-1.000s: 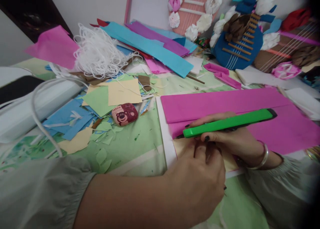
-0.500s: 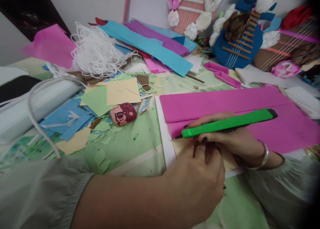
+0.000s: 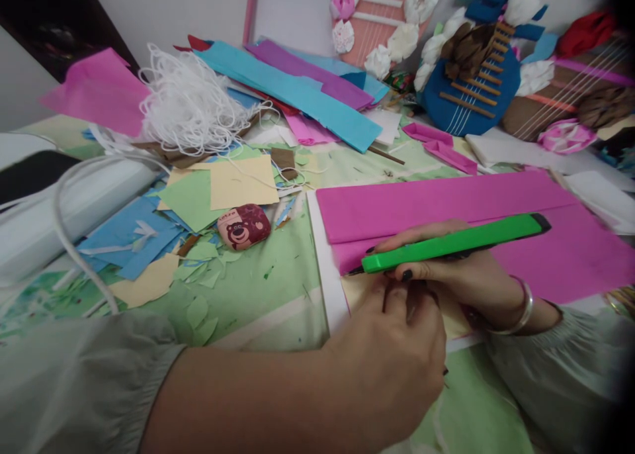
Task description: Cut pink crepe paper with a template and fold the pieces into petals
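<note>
My right hand (image 3: 461, 278) is closed round a green utility knife (image 3: 456, 242), thumb in front and fingers behind. Its dark, thin tip points left, at the lower left corner of a folded pink paper sheet (image 3: 421, 206). In the foreground my left hand (image 3: 391, 355) is closed, its fingers curled against the right hand's underside. Whatever those fingers grip is hidden from me. Cream paper (image 3: 353, 287) shows between the hands and the pink sheet. Beneath lies a white board or sheet (image 3: 327, 275), its left edge visible.
Paper scraps (image 3: 198, 202) and a small bear-printed case (image 3: 244, 226) lie on the left. Tangled white string (image 3: 188, 103) sits behind, beside long blue paper strips (image 3: 297, 93). Decorated craft instruments (image 3: 473, 83) lean at the back right. A white cable (image 3: 74, 242) loops at left.
The utility knife has shifted very slightly. Both hands hold nearly the same pose, and the papers stay in place.
</note>
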### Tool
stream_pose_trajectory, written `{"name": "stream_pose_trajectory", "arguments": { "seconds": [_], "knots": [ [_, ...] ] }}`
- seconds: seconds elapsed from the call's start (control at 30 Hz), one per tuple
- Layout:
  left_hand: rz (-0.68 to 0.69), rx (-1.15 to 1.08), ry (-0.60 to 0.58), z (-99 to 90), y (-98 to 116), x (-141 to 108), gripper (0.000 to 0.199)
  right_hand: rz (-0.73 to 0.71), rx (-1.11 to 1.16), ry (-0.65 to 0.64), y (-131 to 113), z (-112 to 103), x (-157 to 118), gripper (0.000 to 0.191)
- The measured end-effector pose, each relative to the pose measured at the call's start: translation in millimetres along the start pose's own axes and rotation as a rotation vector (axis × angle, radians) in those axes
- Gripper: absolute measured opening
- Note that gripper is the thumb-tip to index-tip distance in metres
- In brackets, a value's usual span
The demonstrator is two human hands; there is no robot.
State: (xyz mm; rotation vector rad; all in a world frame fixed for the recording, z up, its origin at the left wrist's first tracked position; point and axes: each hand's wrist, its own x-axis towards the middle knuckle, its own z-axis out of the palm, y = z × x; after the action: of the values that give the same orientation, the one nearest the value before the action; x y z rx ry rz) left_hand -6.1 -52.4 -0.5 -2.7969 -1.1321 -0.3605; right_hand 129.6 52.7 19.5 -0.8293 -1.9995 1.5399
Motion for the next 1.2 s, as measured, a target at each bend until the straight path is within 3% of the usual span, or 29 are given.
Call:
{"name": "stream_pose_trajectory", "arguments": {
  "seconds": [0.67,1.2],
  "knots": [
    [0.003,0.0,0.015,2.5,-0.6,-0.2,0.045,-0.059,-0.081,0.033,-0.4,-1.2,-1.0,0.017],
    [0.012,0.011,0.009,1.2,-1.0,-0.4,0.045,-0.054,-0.023,0.055,1.1,-2.9,-3.7,0.016]
  ]
}}
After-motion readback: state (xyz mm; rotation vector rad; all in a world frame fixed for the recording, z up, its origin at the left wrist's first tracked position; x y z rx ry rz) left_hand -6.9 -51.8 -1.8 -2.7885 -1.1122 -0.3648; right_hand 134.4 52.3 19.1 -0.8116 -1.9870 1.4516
